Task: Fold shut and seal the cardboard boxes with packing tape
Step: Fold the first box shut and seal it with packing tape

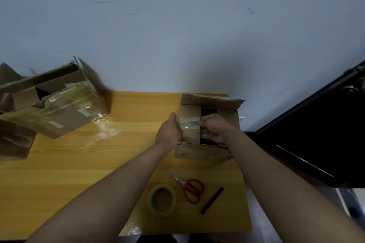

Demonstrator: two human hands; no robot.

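A small cardboard box (205, 152) stands at the far right of the wooden table (79, 163). Its far flap stands up and its left inner flap (189, 112) is folded in, leaving a dark gap in the middle. A strip of clear tape (188, 122) is stretched over that left flap between my hands. My left hand (170, 130) pinches the strip's left end at the box's left side. My right hand (214, 128) pinches its right end over the gap. The roll of clear packing tape (162, 199) lies flat near the table's front edge.
Red-handled scissors (190, 188) and a black marker (212, 200) lie right of the tape roll. Several open, tape-covered cardboard boxes (57, 104) are piled at the table's left. A white wall stands behind; a dark cabinet (316, 134) is at the right.
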